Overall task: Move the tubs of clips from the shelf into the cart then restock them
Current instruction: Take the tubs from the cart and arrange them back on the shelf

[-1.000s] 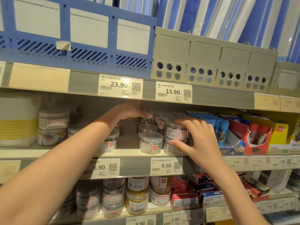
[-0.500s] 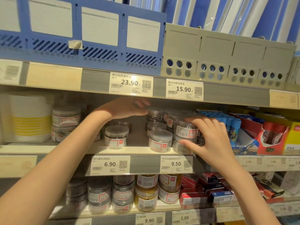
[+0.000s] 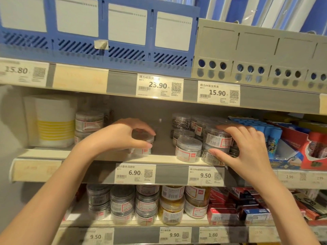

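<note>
left grip (image 3: 123, 137) over tub (image 3: 141, 145), touching

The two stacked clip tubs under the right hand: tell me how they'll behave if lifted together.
The stacked tubs look like rigid clear plastic packed with metal clips, so probably heavy for their size. The right hand spans both, thumb low, fingers on top; the smooth lids may let the upper tub slide off. Round walls would probably roll if dropped.

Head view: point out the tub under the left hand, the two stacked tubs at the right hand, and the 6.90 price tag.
tub under the left hand (image 3: 141, 150): head view, clear side wall.
two stacked tubs (image 3: 218, 139): head view, upper tub's label.
6.90 price tag (image 3: 134, 172): head view, printed price.
</note>
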The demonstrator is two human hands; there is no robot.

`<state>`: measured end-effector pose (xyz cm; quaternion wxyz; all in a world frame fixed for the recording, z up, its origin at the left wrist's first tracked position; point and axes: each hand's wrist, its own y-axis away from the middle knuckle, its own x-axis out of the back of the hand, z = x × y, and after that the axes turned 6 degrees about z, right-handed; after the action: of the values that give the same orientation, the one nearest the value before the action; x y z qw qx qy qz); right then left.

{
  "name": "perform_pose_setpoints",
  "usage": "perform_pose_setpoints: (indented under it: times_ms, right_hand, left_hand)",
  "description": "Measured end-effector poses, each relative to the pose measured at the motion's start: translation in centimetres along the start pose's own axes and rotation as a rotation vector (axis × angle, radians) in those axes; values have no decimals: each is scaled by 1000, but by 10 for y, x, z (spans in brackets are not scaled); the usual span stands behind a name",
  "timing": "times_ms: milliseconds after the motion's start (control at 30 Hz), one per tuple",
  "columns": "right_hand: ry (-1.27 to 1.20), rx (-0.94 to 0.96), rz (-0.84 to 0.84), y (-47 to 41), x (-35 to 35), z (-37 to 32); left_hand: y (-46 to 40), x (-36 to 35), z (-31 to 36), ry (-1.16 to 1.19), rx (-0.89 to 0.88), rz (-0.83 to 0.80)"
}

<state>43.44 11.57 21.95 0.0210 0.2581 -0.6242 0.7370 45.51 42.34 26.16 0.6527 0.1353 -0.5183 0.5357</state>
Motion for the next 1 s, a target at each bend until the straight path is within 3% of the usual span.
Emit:
perform_pose_setpoints:
  times_ms: [367,700,1000]
  right_hand:
    - [-26,-21,8,1,-1,-1]
    - [-27,-39,32,3,-4,0]
    - [-20,-41,51,4,-6,0]
  left_hand:
    - [-12,-9,9,166,-31,221]
    - [-59,-20,44,351,0,287]
    - [-82,-48,63,288,-38,240]
